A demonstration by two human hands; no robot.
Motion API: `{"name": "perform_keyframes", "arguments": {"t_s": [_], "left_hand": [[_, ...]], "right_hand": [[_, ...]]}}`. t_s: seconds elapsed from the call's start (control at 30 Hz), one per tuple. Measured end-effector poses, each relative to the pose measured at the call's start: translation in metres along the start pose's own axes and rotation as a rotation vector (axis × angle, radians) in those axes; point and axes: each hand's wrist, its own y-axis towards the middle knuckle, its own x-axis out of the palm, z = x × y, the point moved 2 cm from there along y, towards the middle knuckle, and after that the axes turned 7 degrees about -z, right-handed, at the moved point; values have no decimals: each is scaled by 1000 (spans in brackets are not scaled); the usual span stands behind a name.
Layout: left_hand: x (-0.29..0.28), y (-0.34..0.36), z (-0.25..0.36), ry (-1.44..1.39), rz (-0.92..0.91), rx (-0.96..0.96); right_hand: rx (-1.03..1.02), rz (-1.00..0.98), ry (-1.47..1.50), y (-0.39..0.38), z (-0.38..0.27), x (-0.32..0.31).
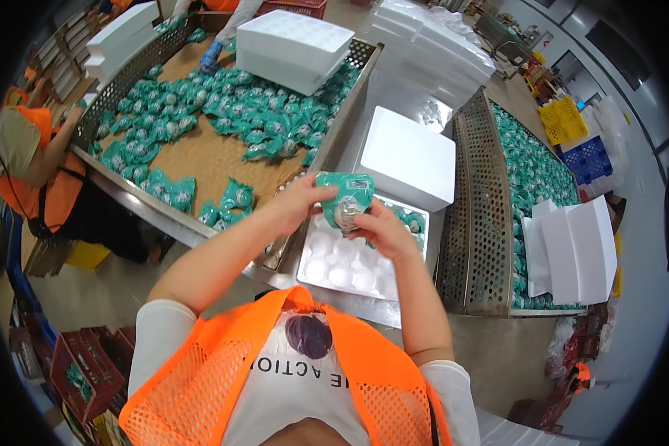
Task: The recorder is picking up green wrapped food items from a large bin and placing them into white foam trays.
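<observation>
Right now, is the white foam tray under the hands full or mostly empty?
Mostly empty: the foam tray shows bare round cups, with a few green packets only at its far end.

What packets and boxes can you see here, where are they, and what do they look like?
Packet: green and shiny with a round thing inside, held in both hands over the tray.
Tray: white foam with round cups, below the hands.
Packet pile: many green packets on the brown table.
Foam lid: white, square, behind the tray.
Foam box: white, on the pile.
</observation>
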Motion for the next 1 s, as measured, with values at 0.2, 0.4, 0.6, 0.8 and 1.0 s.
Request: {"name": "perform_keyframes", "arguments": {"t_s": [0.2,0.4,0.6,0.8,1.0], "left_hand": [[-19,-1,1,735,-56,167],[4,-8,2,1484,-273,170],[-57,-36,42,1161,-63,410],[-108,-76,67,979,169,82],[-145,-69,71,983,268,35]], "right_hand": [[263,-23,-431,27,-8,-27],[155,-106,-1635,88,48,-31],[207,278,-1638,85,51,15],[-2,105,-1457,72,43,0],[161,355,-1729,85,72,8]]}}
